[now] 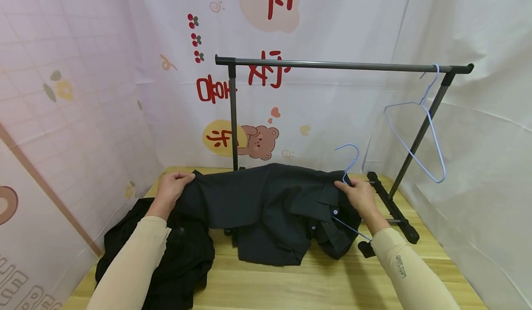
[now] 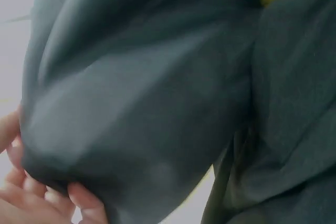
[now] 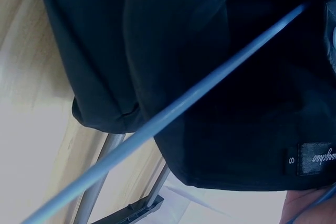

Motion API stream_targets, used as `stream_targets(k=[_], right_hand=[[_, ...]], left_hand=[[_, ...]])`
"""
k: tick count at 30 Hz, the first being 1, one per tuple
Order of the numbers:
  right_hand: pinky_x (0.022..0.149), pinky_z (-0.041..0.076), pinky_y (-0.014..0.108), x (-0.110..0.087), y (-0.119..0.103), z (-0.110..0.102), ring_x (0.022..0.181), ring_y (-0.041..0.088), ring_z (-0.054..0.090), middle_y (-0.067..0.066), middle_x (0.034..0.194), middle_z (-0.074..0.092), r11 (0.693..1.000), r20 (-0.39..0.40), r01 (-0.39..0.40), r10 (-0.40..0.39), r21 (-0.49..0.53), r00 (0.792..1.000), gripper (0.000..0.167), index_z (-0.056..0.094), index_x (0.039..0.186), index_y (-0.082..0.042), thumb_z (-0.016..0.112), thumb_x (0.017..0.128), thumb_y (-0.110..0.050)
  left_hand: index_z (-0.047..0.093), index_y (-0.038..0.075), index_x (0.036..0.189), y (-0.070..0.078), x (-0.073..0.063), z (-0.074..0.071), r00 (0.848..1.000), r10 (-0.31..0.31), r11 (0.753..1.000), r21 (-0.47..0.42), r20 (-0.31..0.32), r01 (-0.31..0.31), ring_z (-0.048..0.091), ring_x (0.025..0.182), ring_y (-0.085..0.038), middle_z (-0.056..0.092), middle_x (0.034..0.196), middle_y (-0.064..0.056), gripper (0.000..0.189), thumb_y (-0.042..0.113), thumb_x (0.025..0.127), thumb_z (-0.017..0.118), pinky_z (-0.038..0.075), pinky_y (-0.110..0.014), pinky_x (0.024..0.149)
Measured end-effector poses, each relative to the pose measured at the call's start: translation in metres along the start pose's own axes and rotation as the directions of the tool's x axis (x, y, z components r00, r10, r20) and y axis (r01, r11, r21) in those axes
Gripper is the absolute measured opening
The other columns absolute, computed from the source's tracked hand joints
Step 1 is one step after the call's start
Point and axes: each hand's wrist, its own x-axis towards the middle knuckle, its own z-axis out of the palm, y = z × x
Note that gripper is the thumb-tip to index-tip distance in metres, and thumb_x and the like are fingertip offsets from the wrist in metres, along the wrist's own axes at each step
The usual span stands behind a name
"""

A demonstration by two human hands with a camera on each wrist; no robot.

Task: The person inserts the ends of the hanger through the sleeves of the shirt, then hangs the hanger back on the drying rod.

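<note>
A black shirt [image 1: 274, 199] with light buttons is held stretched sideways above the table. My left hand [image 1: 170, 190] pinches its left end, which looks like a sleeve; in the left wrist view the fingers [image 2: 86, 198] curl at the cloth's edge. At the collar end, my right hand [image 1: 360, 200] grips the cloth together with a blue wire hanger [image 1: 356, 155]. The hanger's hook stands above that hand. One hanger wire [image 3: 173, 107] runs into the shirt's opening in the right wrist view, near a collar label [image 3: 316, 158]. The part inside the shirt is hidden.
Behind the shirt stands a dark metal clothes rack [image 1: 332, 65] on the wooden table [image 1: 257, 287]. Another blue hanger [image 1: 434, 130] hangs at its right end. Black cloth [image 1: 178, 273] lies heaped at the left, under my left forearm. White printed curtains enclose the table.
</note>
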Motion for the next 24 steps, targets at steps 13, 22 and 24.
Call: stream_targets(k=[13,22,24], right_hand=[[0.063,0.044,0.031,0.001,0.004,-0.007,0.072,0.021,0.052,0.001,0.075,0.058,1.000,-0.028,-0.015,0.014,-0.026,1.000,0.042,0.069,0.087,-0.001,0.070,0.092,-0.043],[0.066,0.045,0.032,0.000,0.002,-0.007,0.077,0.023,0.055,0.004,0.080,0.064,0.999,-0.018,-0.007,0.006,-0.036,1.000,0.041,0.071,0.091,-0.002,0.070,0.092,-0.043],[0.068,0.047,0.031,-0.001,0.003,-0.006,0.080,0.024,0.058,0.005,0.084,0.066,1.000,-0.008,-0.012,0.011,-0.025,1.000,0.042,0.072,0.096,-0.002,0.070,0.092,-0.044]], left_hand=[[0.065,0.011,0.113,-0.009,-0.002,-0.048,0.810,-0.179,0.978,-0.192,-0.559,0.083,0.054,0.099,-0.021,0.058,0.102,0.000,0.032,0.037,0.101,0.050,0.043,-0.035,0.083],[0.063,-0.005,0.120,-0.038,-0.009,-0.064,0.870,-0.026,0.974,0.182,-0.493,0.133,0.054,0.103,-0.046,0.060,0.116,-0.028,0.038,0.025,0.098,0.052,0.043,-0.056,0.083],[0.060,-0.005,0.126,-0.046,-0.009,-0.061,0.916,0.078,0.947,0.317,-0.394,0.056,0.054,0.103,-0.046,0.058,0.118,-0.029,0.042,0.027,0.100,0.052,0.043,-0.058,0.083]])
